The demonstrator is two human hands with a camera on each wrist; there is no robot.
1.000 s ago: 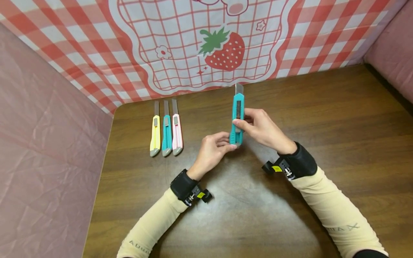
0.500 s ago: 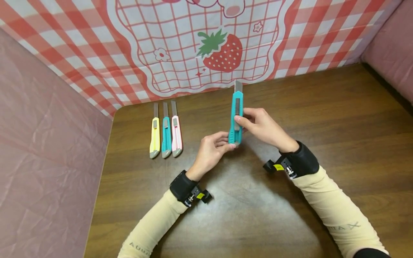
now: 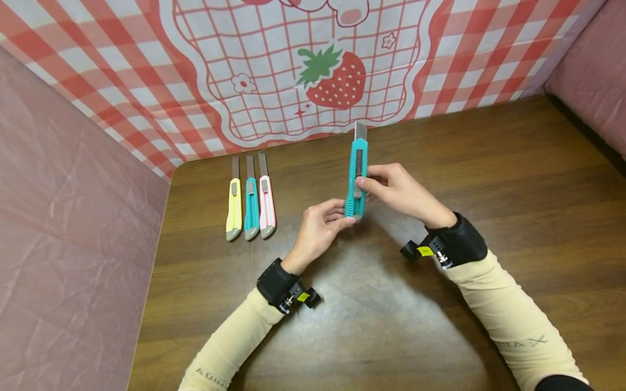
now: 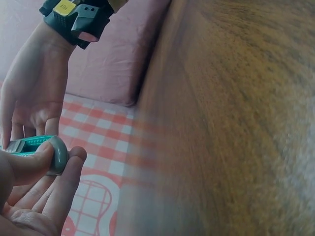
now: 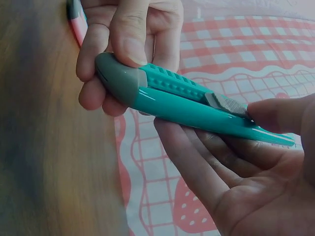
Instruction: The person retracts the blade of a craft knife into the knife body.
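Observation:
A teal utility knife (image 3: pixel 357 157) is held raised over the table, its blade pointing away and a short length out of the handle. My left hand (image 3: pixel 318 227) pinches the grey butt end (image 4: pixel 59 155) between thumb and fingers. With its fingers under the handle, my right hand (image 3: pixel 402 193) grips the knife from the right. Its thumb tip lies against the grey slider (image 5: pixel 228 104) in the right wrist view. Left of the hands, a yellow utility knife (image 3: pixel 235 209), a smaller teal one (image 3: pixel 251 209) and a pink one (image 3: pixel 267 209) lie side by side, blades out.
The wooden table (image 3: pixel 489 179) extends to both sides of the hands. A red-and-white checked cloth (image 3: pixel 274 70) with a strawberry print stands along its back edge. Pink fabric hangs at the left (image 3: pixel 73 217) and pink fabric at the right (image 3: pixel 592 70).
Both hands keep hold of the teal utility knife. It has shifted very slightly up and left in the head view, and the right thumb sits slightly nearer the handle's right edge.

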